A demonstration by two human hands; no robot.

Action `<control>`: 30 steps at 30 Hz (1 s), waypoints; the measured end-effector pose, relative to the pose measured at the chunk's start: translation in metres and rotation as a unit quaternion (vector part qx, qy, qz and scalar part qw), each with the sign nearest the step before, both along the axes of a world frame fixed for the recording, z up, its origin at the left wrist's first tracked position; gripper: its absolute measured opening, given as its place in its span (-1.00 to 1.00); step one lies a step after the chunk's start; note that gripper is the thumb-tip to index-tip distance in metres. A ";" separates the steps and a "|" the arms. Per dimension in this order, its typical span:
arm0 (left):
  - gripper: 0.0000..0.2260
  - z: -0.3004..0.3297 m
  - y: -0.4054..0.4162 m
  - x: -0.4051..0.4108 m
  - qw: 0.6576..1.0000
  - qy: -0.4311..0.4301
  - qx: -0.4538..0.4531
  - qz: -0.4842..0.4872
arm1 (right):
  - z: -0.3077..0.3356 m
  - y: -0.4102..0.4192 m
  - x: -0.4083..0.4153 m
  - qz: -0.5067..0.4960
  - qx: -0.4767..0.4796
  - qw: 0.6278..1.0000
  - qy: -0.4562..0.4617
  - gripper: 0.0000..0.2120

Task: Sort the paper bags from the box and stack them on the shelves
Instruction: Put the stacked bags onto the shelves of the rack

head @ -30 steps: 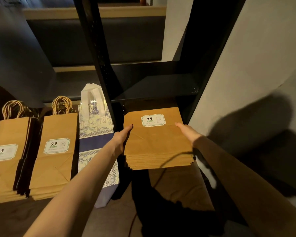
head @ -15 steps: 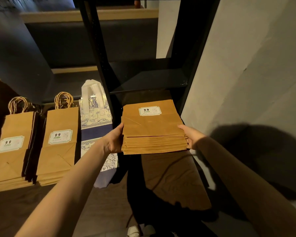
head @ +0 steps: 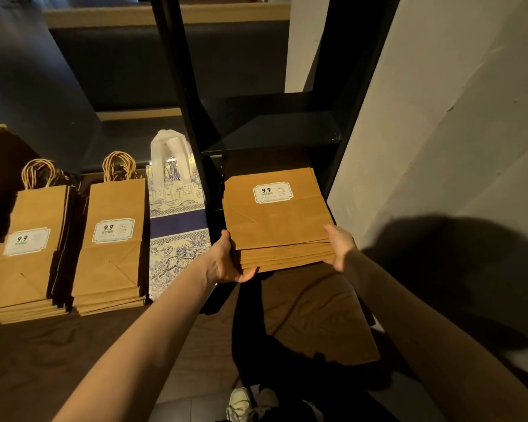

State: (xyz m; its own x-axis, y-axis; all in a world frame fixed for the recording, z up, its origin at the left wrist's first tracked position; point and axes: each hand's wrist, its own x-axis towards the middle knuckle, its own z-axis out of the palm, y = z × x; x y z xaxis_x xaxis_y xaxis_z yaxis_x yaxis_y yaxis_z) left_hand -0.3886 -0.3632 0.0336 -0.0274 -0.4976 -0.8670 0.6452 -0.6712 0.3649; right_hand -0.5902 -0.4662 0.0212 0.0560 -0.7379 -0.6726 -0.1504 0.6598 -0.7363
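stack [head: 276, 220] pulled nearer | both hands [head: 226, 263] gripping it | 2 stacks [head: 110, 239] left

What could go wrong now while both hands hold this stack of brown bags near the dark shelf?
The stack of brown bags is loose, gripped only at its near corners by the left hand and right hand; bags might slide or fan out. Its left edge is close to the black shelf post and could catch there.

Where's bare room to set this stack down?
Bare: the dark shelf above the held stack, between the black post and wall. Crowded: left of the post, two handled piles and a blue-patterned bag.
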 end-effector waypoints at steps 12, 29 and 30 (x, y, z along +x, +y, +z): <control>-0.70 -0.012 -0.042 0.019 0.983 -0.083 -0.036 0.162 | -0.011 -0.048 0.040 -0.057 -0.015 0.992 -0.114 -0.70; -0.76 0.008 -0.047 0.025 0.984 -0.156 -0.036 0.084 | 0.011 -0.047 0.049 0.047 -0.022 0.999 0.012 -0.67; -0.77 0.012 -0.042 0.026 0.983 -0.165 -0.037 0.071 | 0.017 -0.042 0.047 0.054 -0.021 0.998 0.008 -0.65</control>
State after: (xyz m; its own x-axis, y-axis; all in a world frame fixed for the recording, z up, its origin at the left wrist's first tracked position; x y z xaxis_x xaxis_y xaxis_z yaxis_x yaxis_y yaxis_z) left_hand -0.3624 -0.4055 0.0455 0.3239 -0.5379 -0.7783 0.5684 -0.5470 0.6146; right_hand -0.5435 -0.5087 0.0380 0.1265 -0.7554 -0.6429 -0.2310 0.6079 -0.7597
